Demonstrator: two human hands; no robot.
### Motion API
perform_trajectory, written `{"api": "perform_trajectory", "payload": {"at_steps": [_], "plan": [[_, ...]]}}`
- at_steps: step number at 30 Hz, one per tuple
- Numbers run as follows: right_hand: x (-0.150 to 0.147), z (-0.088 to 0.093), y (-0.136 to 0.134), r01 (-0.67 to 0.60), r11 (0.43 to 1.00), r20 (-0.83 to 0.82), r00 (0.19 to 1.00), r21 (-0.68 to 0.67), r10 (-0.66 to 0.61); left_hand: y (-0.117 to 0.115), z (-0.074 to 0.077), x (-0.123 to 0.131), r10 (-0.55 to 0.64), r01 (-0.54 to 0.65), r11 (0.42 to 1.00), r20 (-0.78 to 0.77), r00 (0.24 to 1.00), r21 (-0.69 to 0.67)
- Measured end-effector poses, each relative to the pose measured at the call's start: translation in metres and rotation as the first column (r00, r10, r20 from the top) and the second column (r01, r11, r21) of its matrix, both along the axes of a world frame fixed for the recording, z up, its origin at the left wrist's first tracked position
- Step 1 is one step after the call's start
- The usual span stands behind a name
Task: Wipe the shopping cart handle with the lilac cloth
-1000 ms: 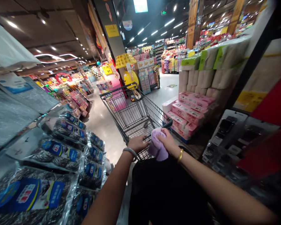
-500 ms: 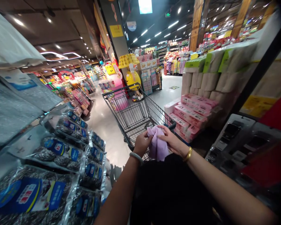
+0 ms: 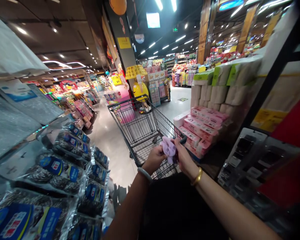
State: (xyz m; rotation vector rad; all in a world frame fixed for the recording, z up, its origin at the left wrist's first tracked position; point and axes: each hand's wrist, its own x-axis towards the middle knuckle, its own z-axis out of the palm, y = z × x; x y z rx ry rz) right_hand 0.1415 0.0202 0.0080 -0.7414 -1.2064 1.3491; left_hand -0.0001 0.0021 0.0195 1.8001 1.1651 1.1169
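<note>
A small lilac cloth (image 3: 168, 147) is bunched between both my hands, just over the handle end of a black wire shopping cart (image 3: 140, 125). My left hand (image 3: 155, 158), with a pale bangle on the wrist, pinches the cloth's left side. My right hand (image 3: 183, 157), with a gold bangle, is closed on its right side. The cart's basket looks bare inside. A black garment (image 3: 180, 206) fills the bottom of the view beneath my arms.
Packets of steel scourers (image 3: 55, 166) hang on the rack at my left. Pink tissue packs (image 3: 202, 123) and stacked paper rolls (image 3: 222, 83) stand to the right of the cart. A shiny aisle floor (image 3: 107, 133) runs ahead towards a yellow display (image 3: 137, 80).
The cloth, which hung loose below my hands, is now gathered into a smaller bunch and held higher. Both hands have moved slightly forward over the cart.
</note>
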Motion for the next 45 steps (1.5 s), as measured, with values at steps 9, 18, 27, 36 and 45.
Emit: {"api": "perform_trajectory", "payload": {"at_steps": [9,18,27,36,45], "plan": [[0.017,0.001,0.025,0.25,0.921,0.174,0.935,0.298,-0.31,-0.028,0.011,-0.015,0.257,-0.222,0.96,-0.233,0.938,0.169],[-0.008,-0.046,-0.013,-0.287,0.725,0.578,0.795,0.626,-0.184,-0.027,-0.017,-0.009,0.481,-0.529,0.836,-0.661,0.576,0.147],[0.025,-0.006,0.045,-0.002,0.979,0.43,0.898,0.205,-0.088,-0.029,-0.023,-0.011,0.489,-0.456,0.846,-0.744,0.455,0.277],[0.009,-0.013,0.03,-0.357,0.727,0.808,0.314,0.587,-0.499,-0.033,-0.025,-0.013,0.479,-0.414,0.864,-0.717,0.505,0.286],[0.022,-0.012,0.063,-0.56,0.681,0.88,0.341,0.472,-0.33,-0.035,-0.031,-0.025,0.486,-0.39,0.868,-0.691,0.535,0.309]]}}
